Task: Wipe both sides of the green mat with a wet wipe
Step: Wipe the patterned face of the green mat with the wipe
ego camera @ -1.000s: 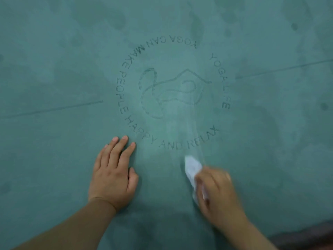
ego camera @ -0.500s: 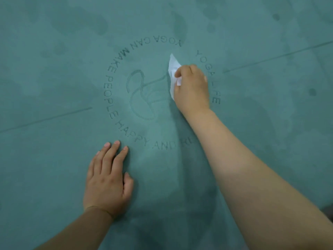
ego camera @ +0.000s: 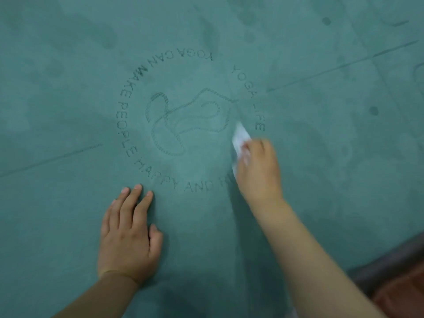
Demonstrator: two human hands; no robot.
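Note:
The green mat fills nearly the whole view and carries a round printed logo with lettering at its middle. My right hand holds a white wet wipe against the mat at the lower right of the logo, just below the words "YOGA LIFE"; the hand is motion-blurred. My left hand lies flat on the mat below the logo, fingers straight and together, fingertips close to the word "HAPPY".
Darker damp patches and spots mark the mat's upper and right areas. A thin printed line crosses the mat on both sides of the logo. At the bottom right corner the mat's edge meets a dark strip and reddish floor.
My right hand swept the wipe up from below the logo to its top, then pulled it back down and rightward to the logo's lower right. My left hand stayed pressed in place.

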